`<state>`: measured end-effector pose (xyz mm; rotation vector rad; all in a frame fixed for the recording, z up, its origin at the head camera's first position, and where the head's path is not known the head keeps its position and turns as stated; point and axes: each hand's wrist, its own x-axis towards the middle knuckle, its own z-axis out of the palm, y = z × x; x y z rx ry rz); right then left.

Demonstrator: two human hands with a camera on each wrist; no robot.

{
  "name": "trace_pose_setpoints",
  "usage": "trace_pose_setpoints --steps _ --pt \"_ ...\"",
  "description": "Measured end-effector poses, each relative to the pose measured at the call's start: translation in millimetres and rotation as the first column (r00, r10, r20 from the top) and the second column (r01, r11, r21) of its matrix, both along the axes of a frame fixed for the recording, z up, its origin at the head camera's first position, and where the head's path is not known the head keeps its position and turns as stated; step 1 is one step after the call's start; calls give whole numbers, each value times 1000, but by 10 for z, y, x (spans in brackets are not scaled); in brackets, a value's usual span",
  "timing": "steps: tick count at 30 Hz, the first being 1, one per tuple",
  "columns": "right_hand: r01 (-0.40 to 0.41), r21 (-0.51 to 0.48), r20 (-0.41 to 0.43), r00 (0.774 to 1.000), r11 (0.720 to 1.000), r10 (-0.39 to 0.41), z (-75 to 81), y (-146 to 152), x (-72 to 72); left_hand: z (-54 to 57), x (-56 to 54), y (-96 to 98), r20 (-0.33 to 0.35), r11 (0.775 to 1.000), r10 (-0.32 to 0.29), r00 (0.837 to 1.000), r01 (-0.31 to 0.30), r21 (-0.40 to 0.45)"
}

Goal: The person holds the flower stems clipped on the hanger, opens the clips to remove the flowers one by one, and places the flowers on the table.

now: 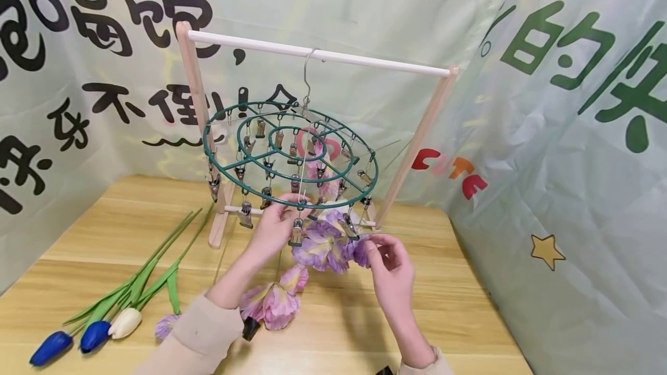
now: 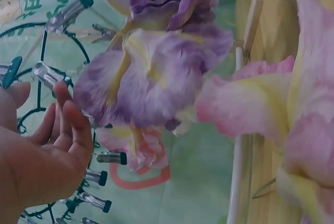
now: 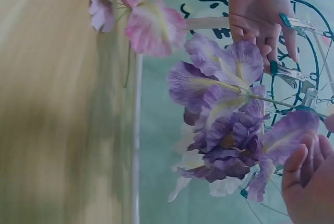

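Note:
My right hand, at the hanger's right front, pinches the edge of a purple artificial iris with thumb and fingertips. Its ruffled petals hang below a round green clip hanger, and its thin stem runs toward my right thumb. My left hand reaches under the hanger's front, behind some dangling clips. In the left wrist view, the fingers of my left hand are loosely bent, thumb apart, with a metal clip right at the fingertips. Behind the purple bloom hangs a pink flower.
A wooden stand with a white top rod carries the hanger by its hook. A pink iris lies on the wooden table near my left forearm. Blue tulips and a white tulip lie at left. Printed cloth surrounds the table.

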<state>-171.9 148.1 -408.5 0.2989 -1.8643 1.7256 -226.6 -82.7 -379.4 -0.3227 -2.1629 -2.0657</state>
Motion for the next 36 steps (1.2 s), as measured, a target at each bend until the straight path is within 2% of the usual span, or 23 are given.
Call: trace_pose_setpoints --steps 3,5,8,10,12,14,18,23,26,28,30,34,36 --pt "9 -16 -89 996 1000 -10 23 -16 -41 6 51 43 -64 998 60 996 -60 6" --pt "9 -24 -140 990 1000 -13 38 -33 -60 1 78 61 -137 994 112 984 -111 13" --pt "-3 -52 -185 983 999 -6 63 -65 -79 -2 101 82 -275 987 160 948 -160 22" --pt "-18 -70 -202 979 997 3 79 -86 -93 -2 108 95 -358 985 166 919 -171 18" --pt "-21 -86 -202 979 996 3 93 -103 -108 -5 114 110 -409 987 145 901 -162 -8" --pt "-18 -95 -198 980 995 -1 108 -115 -128 -4 130 128 -421 988 114 900 -149 -51" --pt "0 -106 -171 985 994 -18 142 -116 -164 6 151 159 -414 981 51 909 -123 -148" --pt "-3 -131 -151 988 991 -17 192 -87 -226 35 113 188 -444 969 -57 894 -58 -241" --pt "-16 -159 -137 991 987 -6 222 -75 -268 67 98 207 -415 956 -108 903 -20 -292" --pt "-32 -180 -122 992 983 10 245 -72 -286 90 88 224 -408 939 -135 903 -16 -344" --pt "-48 -193 -108 994 980 28 259 -70 -300 109 79 239 -404 912 -153 902 -29 -409" --pt "-66 -200 -80 996 978 51 290 -78 -309 129 49 250 -448 858 -193 873 -71 -509" --pt "-70 -201 -66 996 977 58 301 -86 -311 132 31 246 -464 841 -216 859 -78 -536"
